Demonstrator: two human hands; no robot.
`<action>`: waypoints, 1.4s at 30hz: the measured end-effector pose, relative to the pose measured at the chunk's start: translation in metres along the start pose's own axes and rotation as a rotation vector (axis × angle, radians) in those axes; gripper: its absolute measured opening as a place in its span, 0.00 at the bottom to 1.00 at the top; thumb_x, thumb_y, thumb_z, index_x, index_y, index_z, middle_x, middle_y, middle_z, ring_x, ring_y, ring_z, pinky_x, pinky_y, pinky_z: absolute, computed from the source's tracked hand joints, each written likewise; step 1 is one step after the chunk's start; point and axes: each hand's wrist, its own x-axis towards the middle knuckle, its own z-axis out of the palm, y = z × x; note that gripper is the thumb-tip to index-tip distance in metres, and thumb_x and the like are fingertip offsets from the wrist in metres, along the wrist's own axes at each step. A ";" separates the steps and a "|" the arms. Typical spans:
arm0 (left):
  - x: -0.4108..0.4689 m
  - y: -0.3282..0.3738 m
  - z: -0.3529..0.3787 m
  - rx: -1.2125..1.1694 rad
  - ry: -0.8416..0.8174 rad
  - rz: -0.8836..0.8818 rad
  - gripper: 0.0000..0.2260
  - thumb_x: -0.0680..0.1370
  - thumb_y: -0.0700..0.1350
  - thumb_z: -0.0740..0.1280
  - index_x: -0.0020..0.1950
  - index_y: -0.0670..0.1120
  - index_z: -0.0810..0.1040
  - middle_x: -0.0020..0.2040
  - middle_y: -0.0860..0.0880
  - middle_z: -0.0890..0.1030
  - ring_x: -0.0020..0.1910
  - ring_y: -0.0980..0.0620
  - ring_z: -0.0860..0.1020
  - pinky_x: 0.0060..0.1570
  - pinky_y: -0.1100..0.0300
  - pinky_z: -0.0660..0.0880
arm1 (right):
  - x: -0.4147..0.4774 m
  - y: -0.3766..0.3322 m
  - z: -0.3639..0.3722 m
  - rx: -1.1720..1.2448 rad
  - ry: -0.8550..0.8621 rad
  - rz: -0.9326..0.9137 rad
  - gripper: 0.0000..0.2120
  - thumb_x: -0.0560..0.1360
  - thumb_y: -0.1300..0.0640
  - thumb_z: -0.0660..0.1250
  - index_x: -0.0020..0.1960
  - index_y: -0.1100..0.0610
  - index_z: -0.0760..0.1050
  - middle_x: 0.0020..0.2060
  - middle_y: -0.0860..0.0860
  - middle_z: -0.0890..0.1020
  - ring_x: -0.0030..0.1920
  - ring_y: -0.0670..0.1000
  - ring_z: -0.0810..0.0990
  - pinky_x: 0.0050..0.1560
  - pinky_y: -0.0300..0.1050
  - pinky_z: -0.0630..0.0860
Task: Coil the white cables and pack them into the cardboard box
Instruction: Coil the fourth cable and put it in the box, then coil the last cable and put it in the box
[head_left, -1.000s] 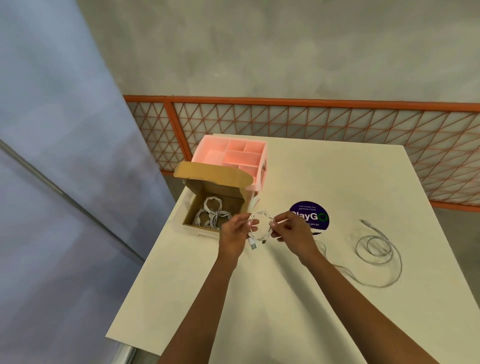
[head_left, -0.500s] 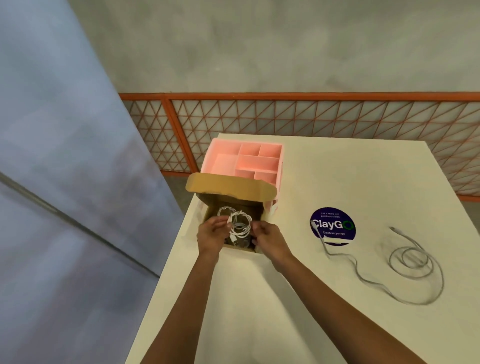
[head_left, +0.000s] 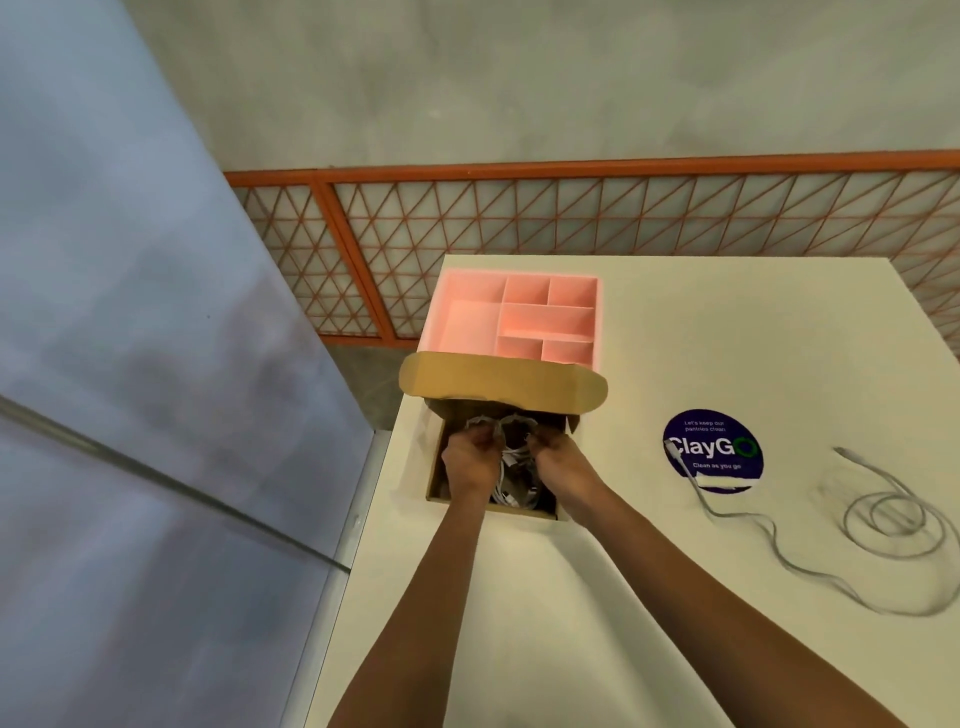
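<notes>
Now | left hand (head_left: 470, 462) + right hand (head_left: 558, 460) pinching coiled cable (head_left: 511, 457) | inside cardboard box (head_left: 435, 467)

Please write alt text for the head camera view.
Both hands, left and right, press a coiled white cable into an open cardboard box on a white table. Another white cable lies uncoiled to the right.

Both hands reach into the cardboard box (head_left: 435, 470); left hand (head_left: 470, 462) and right hand (head_left: 558, 460) cover most of its interior; fingertips hidden behind white cables (head_left: 511, 457), so grip on them cannot be confirmed; number of coils inside indeterminate; loose cable (head_left: 883, 525) on table blurred, connector detail illegible; both forearms cut off by lower edge.
</notes>
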 end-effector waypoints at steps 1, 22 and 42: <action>0.001 -0.002 0.000 0.005 -0.014 -0.003 0.09 0.77 0.38 0.67 0.55 0.39 0.82 0.53 0.42 0.83 0.55 0.46 0.80 0.59 0.58 0.73 | 0.001 0.000 0.000 0.013 -0.010 0.009 0.18 0.82 0.55 0.52 0.70 0.56 0.66 0.64 0.55 0.76 0.62 0.54 0.75 0.60 0.45 0.73; -0.133 -0.002 0.072 0.118 0.038 0.565 0.08 0.81 0.46 0.61 0.58 0.48 0.76 0.51 0.54 0.78 0.44 0.55 0.76 0.40 0.70 0.71 | -0.080 0.045 -0.136 -0.336 -0.025 -0.231 0.10 0.80 0.62 0.59 0.54 0.59 0.79 0.48 0.54 0.84 0.42 0.44 0.80 0.39 0.25 0.72; -0.127 0.006 0.170 0.781 -0.502 0.727 0.13 0.80 0.40 0.62 0.64 0.44 0.72 0.62 0.46 0.71 0.62 0.46 0.67 0.52 0.55 0.71 | -0.072 0.131 -0.210 -1.001 0.226 -0.226 0.14 0.81 0.54 0.56 0.65 0.56 0.70 0.60 0.53 0.75 0.59 0.54 0.73 0.57 0.46 0.68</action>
